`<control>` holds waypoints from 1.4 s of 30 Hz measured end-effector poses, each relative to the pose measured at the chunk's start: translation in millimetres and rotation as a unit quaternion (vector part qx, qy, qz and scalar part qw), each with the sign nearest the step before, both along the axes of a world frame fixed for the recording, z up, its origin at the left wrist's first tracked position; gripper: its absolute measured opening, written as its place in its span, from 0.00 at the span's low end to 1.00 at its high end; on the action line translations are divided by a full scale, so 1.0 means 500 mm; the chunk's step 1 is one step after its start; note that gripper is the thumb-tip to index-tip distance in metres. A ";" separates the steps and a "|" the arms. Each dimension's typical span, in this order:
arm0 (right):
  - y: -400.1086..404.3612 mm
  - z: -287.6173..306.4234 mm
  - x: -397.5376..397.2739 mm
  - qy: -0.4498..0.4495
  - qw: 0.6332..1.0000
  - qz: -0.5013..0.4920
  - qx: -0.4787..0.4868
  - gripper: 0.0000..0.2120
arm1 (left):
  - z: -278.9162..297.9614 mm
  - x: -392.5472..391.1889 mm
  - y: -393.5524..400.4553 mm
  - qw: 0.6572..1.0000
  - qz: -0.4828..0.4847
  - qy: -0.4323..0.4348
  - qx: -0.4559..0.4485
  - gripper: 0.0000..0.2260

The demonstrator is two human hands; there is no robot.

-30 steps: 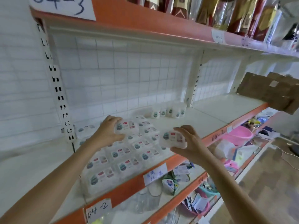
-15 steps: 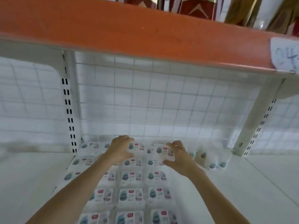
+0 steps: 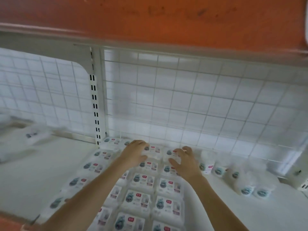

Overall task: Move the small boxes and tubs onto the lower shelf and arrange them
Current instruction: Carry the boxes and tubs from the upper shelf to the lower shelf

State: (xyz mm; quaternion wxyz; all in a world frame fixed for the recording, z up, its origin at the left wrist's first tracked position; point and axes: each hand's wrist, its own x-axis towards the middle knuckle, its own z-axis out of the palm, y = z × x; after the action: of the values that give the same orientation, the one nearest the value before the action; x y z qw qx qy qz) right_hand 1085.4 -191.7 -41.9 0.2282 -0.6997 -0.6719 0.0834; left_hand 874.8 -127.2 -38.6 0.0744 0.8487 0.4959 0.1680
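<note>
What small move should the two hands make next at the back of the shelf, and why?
Probably let go and draw both hands back. The left hand and right hand rest on two boxes already lying in the back row by the wire grid, in line with the columns in front. The right hand's fingers look spread; whether either grip has fully loosened is blurred.
</note>
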 end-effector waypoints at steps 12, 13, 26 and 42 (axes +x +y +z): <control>-0.007 -0.032 -0.036 0.148 0.986 -0.065 0.050 0.19 | -0.005 -0.004 0.006 1.000 -0.008 -0.028 -0.009 0.21; -0.008 -0.031 -0.038 0.132 0.988 -0.066 0.039 0.19 | -0.003 -0.003 0.003 1.000 -0.008 -0.020 -0.006 0.21; -0.189 0.070 -0.050 -0.084 0.989 -0.018 0.119 0.18 | 0.067 -0.085 -0.137 0.993 -0.029 0.037 0.106 0.18; -0.656 -0.042 -0.073 -0.122 0.981 0.022 0.147 0.17 | -0.029 -0.270 -0.669 0.984 0.074 0.011 0.162 0.15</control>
State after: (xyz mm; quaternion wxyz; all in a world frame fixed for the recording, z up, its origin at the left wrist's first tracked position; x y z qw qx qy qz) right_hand 1048.7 -519.9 -63.0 0.2429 -0.6483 -0.7151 -0.0965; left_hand 739.9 -461.7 -53.3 -0.0825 0.8122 0.5244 0.2418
